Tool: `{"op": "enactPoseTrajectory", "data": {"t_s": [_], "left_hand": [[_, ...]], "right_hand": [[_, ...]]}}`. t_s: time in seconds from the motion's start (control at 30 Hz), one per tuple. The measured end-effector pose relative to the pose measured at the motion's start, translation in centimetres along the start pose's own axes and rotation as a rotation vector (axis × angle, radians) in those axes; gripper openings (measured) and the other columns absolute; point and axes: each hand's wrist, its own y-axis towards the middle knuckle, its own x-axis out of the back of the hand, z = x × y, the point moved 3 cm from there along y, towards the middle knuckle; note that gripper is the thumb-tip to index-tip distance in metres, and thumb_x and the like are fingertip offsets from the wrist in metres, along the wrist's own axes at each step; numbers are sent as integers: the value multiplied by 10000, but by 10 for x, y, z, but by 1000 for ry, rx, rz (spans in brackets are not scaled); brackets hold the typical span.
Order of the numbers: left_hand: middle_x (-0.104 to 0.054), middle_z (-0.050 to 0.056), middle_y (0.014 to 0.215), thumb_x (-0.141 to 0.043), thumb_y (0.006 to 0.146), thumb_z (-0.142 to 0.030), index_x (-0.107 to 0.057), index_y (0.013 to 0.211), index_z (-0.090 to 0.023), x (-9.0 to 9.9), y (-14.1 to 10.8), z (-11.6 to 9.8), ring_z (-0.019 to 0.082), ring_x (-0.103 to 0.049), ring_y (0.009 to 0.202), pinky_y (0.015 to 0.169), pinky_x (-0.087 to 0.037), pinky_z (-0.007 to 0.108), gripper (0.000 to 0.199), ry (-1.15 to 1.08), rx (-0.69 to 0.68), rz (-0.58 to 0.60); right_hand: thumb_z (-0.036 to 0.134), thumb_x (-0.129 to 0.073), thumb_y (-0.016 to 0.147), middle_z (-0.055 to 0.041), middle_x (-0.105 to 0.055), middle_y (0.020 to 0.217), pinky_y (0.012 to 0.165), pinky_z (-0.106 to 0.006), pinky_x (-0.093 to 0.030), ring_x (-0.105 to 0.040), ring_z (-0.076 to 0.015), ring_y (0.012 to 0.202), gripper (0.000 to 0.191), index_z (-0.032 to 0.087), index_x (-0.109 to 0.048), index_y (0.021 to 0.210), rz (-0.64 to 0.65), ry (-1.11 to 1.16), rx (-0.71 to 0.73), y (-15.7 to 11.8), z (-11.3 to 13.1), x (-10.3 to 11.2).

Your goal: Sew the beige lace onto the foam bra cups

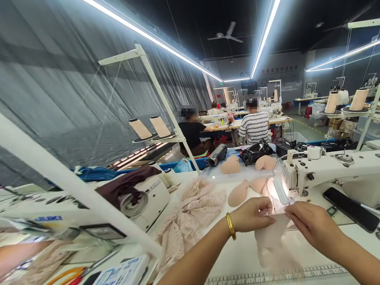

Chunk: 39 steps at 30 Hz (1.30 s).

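Pale beige fabric (274, 249) hangs between my hands, its top edge pinched on both sides. My left hand (257, 213), with a gold bangle at the wrist, grips the edge between thumb and fingers. At the other end of that edge, my right hand (316, 223) is closed on the same fabric. A small shiny bit shows by its fingertips, too small to name. Just beyond my hands is the lit needle area of a white sewing machine (299, 174). Beige moulded cups (238, 194) lie behind my left hand, and crumpled beige lace (190, 213) lies to its left.
A black phone (352, 208) lies under the machine arm at right. A ruler strip (323, 272) runs along the table front. Another sewing machine (139, 202) and a slanting white post (74, 186) stand at left. Black plastic bags (257, 152) lie behind; people sit farther off.
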Motion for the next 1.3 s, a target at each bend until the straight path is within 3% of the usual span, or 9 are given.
{"op": "enactPoseTrajectory", "data": {"t_s": [0.1, 0.17, 0.33, 0.47, 0.57, 0.67, 0.77, 0.97, 1.3], "left_hand": [[-467, -41, 727, -647, 820, -200, -468, 798, -221, 10, -21, -9, 162, -435, 699, 655, -327, 282, 182, 111, -31, -256], [-498, -19, 744, -600, 876, -137, -464, 784, -216, 8, -37, -13, 183, -462, 740, 721, -349, 315, 181, 298, -106, -348], [-663, 17, 924, -822, 920, -418, -570, 866, -210, -29, -58, -5, 237, -575, 863, 816, -437, 381, 331, 872, -324, -196], [-688, 2, 953, -721, 976, -199, -587, 914, -198, -52, -33, 9, 205, -606, 885, 867, -469, 371, 148, 915, -442, -91], [-666, 16, 850, -687, 918, -123, -606, 873, -188, -63, 0, 21, 195, -589, 747, 679, -449, 348, 112, 978, -421, 2], [-593, 16, 722, -720, 894, -183, -573, 742, -192, -71, 21, 32, 175, -512, 607, 541, -345, 331, 212, 987, -348, 25], [-584, 26, 733, -693, 919, -171, -545, 712, -197, -77, 23, 38, 188, -545, 673, 587, -386, 319, 256, 956, -385, -50], [-582, 14, 787, -582, 964, -111, -508, 753, -201, -80, 13, 41, 179, -512, 729, 711, -465, 310, 242, 762, -515, -294], [-588, 32, 821, -574, 971, -127, -597, 893, -176, -82, 13, 37, 202, -495, 732, 657, -428, 321, 95, 730, -434, -272]], "right_hand": [[19, -528, 1029, -79, -769, 924, 698, -313, -479, -651, -195, 773, 254, 161, -647, 1203, -246, -195, 239, 2, 15, 0], [-15, -524, 1016, -121, -789, 1021, 762, -323, -512, -667, -204, 856, 292, 119, -635, 1251, -267, -225, 314, -2, 17, -9], [91, -393, 1106, -73, -797, 1092, 774, -313, -546, -693, -188, 858, 319, 192, -671, 1226, 37, -179, 360, -26, -14, -49], [191, -425, 1129, -7, -788, 1008, 773, -289, -543, -700, -178, 839, 307, 264, -723, 1146, 272, -54, 243, -38, -45, -64], [200, -447, 1122, -8, -784, 1031, 760, -284, -536, -698, -189, 863, 306, 287, -738, 1158, 372, 13, 72, -36, -65, -65], [112, -430, 1084, -49, -778, 1179, 836, -322, -533, -687, -232, 1026, 350, 268, -737, 1146, 380, 8, 74, -34, -78, -62], [17, -423, 1011, -87, -740, 1224, 861, -349, -510, -635, -263, 1124, 407, 246, -707, 1191, 419, -50, 87, -37, -83, -57], [15, -435, 988, -57, -641, 962, 726, -325, -419, -569, -230, 900, 390, 245, -678, 1188, 569, -117, 83, -42, -75, -45], [45, -447, 1009, -52, -618, 989, 726, -325, -382, -551, -218, 903, 367, 261, -664, 1211, 582, -1, 57, -44, -79, -45]]}}
